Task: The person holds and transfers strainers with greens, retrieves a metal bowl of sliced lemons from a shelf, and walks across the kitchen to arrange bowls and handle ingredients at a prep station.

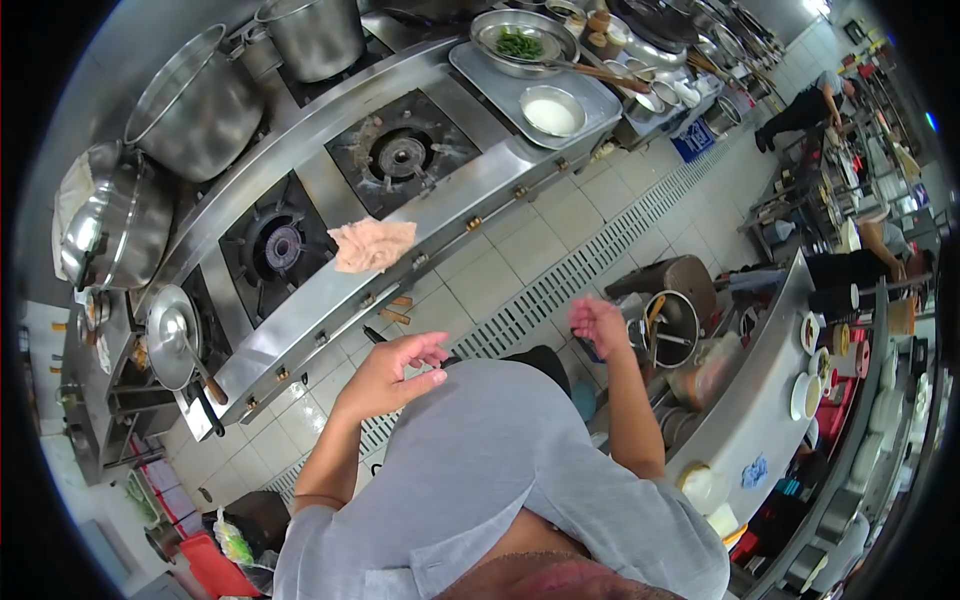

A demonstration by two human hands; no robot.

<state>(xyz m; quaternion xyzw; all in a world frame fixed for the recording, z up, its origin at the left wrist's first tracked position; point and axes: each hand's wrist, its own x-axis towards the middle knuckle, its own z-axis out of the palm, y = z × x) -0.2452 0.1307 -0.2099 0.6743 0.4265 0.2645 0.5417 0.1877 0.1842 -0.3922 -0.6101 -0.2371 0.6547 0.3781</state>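
Observation:
My left hand (400, 372) is held in front of my grey shirt, its thumb apart from the loosely bent fingers, and nothing is in it. Farther right, my right hand (597, 325) hangs over the floor with loosely curled fingers; I see no object in it. Something dark blue shows just below that hand, but I cannot make out what it is. Beyond my left hand, a crumpled pinkish cloth (372, 246) lies on the front edge of the steel stove (300, 335), touched by neither hand.
Burners (403, 157) and large steel pots (195, 105) line the stove. A wok (172, 335) sits at its left end. A tray (480, 75) holds greens (520, 43) in a pan and a bowl of white stuff (553, 111). A floor grate (600, 240) runs behind; a steel counter (770, 400) stands right.

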